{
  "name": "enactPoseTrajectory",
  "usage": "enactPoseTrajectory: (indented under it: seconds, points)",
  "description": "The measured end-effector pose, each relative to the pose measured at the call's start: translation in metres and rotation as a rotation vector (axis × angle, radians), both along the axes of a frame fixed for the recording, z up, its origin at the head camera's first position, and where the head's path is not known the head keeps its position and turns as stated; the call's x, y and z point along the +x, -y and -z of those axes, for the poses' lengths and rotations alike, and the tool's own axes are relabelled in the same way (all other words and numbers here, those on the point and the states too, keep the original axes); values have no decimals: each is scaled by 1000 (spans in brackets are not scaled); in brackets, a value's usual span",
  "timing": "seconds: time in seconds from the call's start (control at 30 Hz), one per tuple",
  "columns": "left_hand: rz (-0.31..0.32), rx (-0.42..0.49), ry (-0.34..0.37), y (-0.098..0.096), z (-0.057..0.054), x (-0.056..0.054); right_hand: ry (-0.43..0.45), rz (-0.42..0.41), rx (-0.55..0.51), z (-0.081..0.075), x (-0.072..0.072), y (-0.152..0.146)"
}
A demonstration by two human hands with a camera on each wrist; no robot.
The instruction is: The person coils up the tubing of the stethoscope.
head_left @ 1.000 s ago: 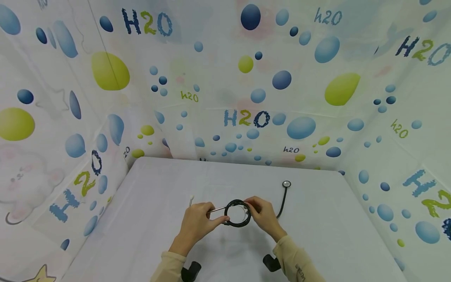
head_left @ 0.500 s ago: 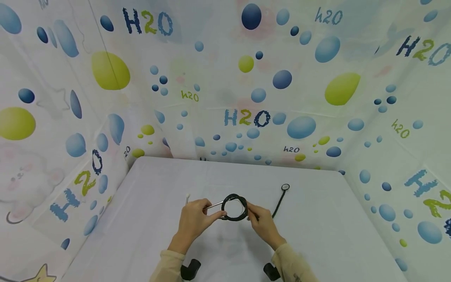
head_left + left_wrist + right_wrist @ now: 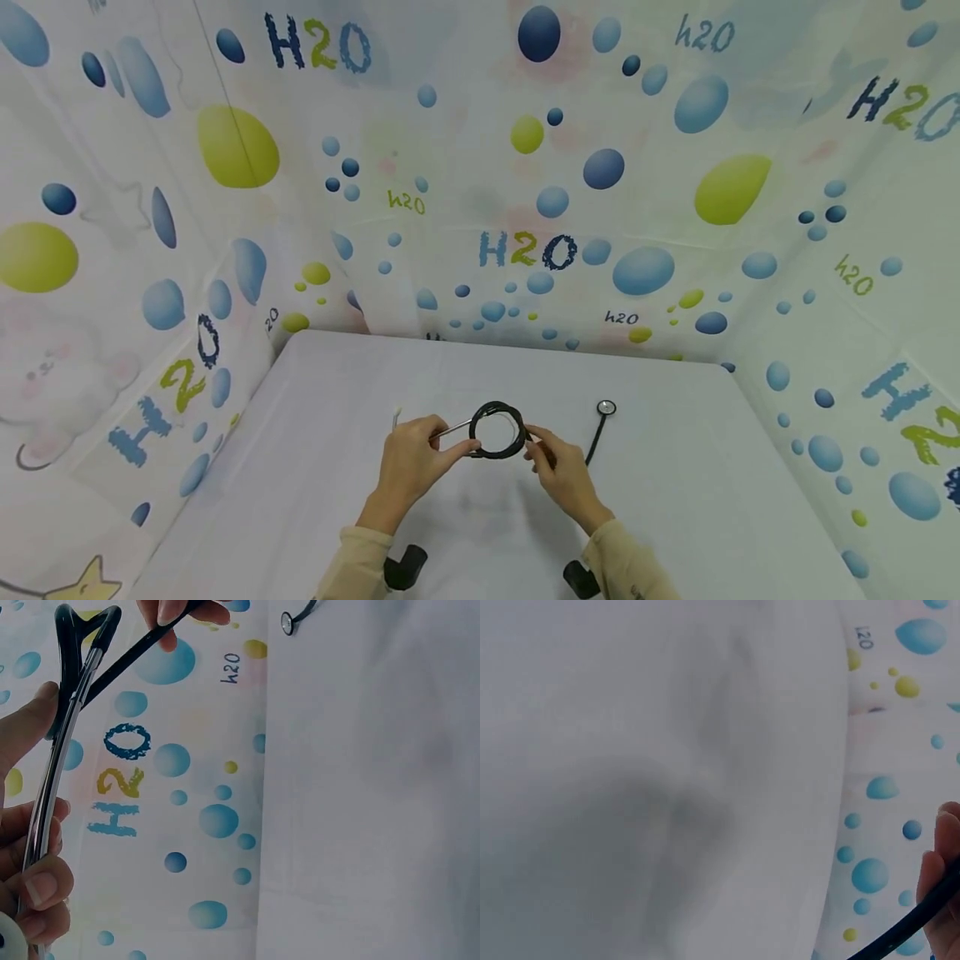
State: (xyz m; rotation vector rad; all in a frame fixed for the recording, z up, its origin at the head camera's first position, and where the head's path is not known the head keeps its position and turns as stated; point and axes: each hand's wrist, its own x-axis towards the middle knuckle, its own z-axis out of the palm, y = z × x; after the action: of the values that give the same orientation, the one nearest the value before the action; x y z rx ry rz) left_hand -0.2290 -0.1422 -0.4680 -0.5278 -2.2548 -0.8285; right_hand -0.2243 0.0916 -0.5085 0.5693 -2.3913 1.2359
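Note:
A stethoscope's black tubing is wound into a loop (image 3: 520, 439) between the two hands, above the table. My left hand (image 3: 412, 462) grips the metal ear tubes (image 3: 52, 772), its thumb against the black tubing at the loop's left side. A pale eartip (image 3: 397, 413) sticks up behind that hand. At the loop's right side, my right hand (image 3: 564, 477) pinches the tubing, which also crosses the right wrist view as a dark tube (image 3: 911, 924). Beyond the right hand a free length of tubing (image 3: 596, 437) runs to the round chest piece (image 3: 606, 407).
A white-covered table (image 3: 337, 375) lies under the hands. Behind and beside it hangs a patterned sheet (image 3: 465, 192) with blue and green spots. Black devices (image 3: 406, 567) sit at both wrists.
Both hands and the loop have risen slightly in the head view, with the loop shifting a little left. The chest piece has drawn nearer, and the right fingers have shifted along the tubing.

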Motion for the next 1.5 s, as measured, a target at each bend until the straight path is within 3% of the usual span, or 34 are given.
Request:
enactPoseTrajectory:
  seconds: [0.13,0.43,0.63,0.9,1.17,1.33,1.5]
  points:
    - [-31,11,5,0,1,0,14,-12,32,-2,5,7]
    - [-83,28,-22,-1,6,-1,-6,-91,223,-3,17,14]
    - [-98,4,15,-4,5,1,10,-132,381,-17,29,24]
    - [-115,-37,7,-8,6,2,59,0,653,-48,42,42]
    - [-117,-37,11,-12,10,5,49,90,837,-61,44,53]
    - [-153,-16,19,-15,12,7,45,52,886,-65,44,55]
    - [-201,44,12,-16,14,6,59,53,827,-70,45,53]
